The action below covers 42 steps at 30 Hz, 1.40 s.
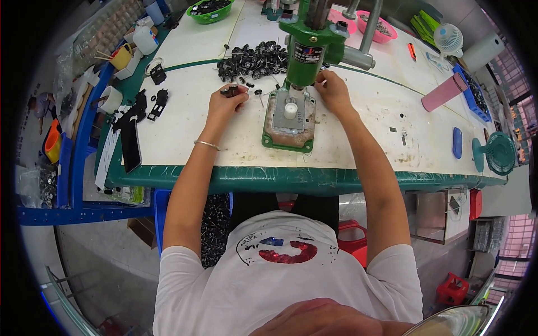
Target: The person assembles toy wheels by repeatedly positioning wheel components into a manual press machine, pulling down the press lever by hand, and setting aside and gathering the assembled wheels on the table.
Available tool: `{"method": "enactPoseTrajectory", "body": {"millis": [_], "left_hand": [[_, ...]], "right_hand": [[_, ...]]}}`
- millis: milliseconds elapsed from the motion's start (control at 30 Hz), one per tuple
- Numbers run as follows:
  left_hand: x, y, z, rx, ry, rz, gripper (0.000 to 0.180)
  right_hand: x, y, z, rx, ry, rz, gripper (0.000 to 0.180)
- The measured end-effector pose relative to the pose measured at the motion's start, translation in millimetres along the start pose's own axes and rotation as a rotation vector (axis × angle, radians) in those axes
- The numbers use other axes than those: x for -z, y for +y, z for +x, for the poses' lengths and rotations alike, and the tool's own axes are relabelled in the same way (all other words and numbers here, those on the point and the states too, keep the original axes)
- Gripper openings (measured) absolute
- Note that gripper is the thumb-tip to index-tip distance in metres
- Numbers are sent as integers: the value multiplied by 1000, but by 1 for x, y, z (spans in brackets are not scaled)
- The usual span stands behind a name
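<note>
My left hand [227, 103] is closed around small black wheels [229, 91], two of which show above the fingers. Beside its fingertips, a wheel with a thin metal axle [258, 93] lies on the white tabletop. A green hand press [303, 61] stands between my hands, a white round fixture [290, 111] on its base plate [288, 134]. To the right of the press column, my right hand [334, 92] has its fingers bent; the press hides part of the fingertips, and what they hold cannot be made out. Behind my left hand spreads a pile of black wheels with axles [255, 60].
Black plastic parts [158, 105] and a dark phone [131, 147] lie at the left. Bowls, one green [210, 14] and one pink [378, 28], stand at the back. On the right are a pink cylinder [444, 92], a blue case [458, 143] and a green fan [500, 153].
</note>
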<state>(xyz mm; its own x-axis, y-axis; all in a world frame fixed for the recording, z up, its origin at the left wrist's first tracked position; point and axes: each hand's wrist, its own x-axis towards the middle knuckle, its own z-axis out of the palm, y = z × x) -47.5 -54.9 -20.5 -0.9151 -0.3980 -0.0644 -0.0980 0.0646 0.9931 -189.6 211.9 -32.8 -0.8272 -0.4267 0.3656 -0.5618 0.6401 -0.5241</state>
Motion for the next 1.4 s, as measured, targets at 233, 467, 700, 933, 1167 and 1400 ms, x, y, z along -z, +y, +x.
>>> {"method": "enactPoseTrajectory", "body": {"millis": [233,467,700,933,1167,1400], "left_hand": [[4,9,-29,61,-95,-446,20],[-27,29,-47,-54,-154,-280,20],[-48,38,-56,-169,-242,-144,13],[-63,49,-55,-192,-236,-218,13],[-61,50,-56,-186,-235,-153,10],[-66,46,-51,-374,-234,-181,14]], "right_hand": [[42,-58,-34,-40,-119,494,25],[42,-104,-60,52,-275,467,26],[36,-98,-60,-100,-299,469,35],[74,-74,-46,-183,-147,745,33],[179,-135,58,-18,210,1379,26],[229,-159,117,-304,-157,1557,26]]}}
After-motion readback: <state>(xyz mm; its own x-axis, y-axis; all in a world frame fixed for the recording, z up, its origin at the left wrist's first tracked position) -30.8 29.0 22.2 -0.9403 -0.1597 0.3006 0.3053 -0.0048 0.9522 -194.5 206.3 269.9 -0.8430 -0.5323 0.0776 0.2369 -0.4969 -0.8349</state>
